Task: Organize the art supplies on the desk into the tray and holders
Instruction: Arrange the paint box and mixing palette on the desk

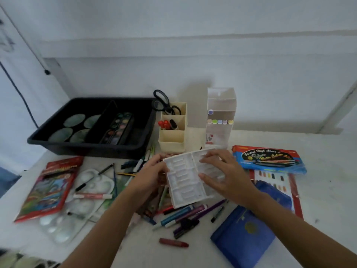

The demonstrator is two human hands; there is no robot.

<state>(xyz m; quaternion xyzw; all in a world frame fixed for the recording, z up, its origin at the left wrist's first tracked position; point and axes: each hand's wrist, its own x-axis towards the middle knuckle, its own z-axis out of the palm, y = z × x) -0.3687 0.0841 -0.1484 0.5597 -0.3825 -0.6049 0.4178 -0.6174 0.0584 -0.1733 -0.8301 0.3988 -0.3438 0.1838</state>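
Grip state: two-handed hold, with the left hand (152,171) pinching the left edge of the white moulded insert (185,180) and the right hand (226,176) curled over its right half, thumb pressed on the top face. The insert sits at centre, above the loose pens (185,211) scattered on the surface (328,190). Its long axis runs roughly near-to-far, and its compartments face up. The black tray (85,149) lies to the far left of the grip, so the left hand is the nearer one and would likely lead a transfer in that direction. The cream holder (172,138) and the clear holder (220,132) stand directly behind the insert, near its far edge. Fingers beneath the insert are hidden. Whether the insert is lifted free or rests on the pens cannot be determined. Motion blur obscures its compartment detail, and the tray's near wall conceals part of the tray floor.
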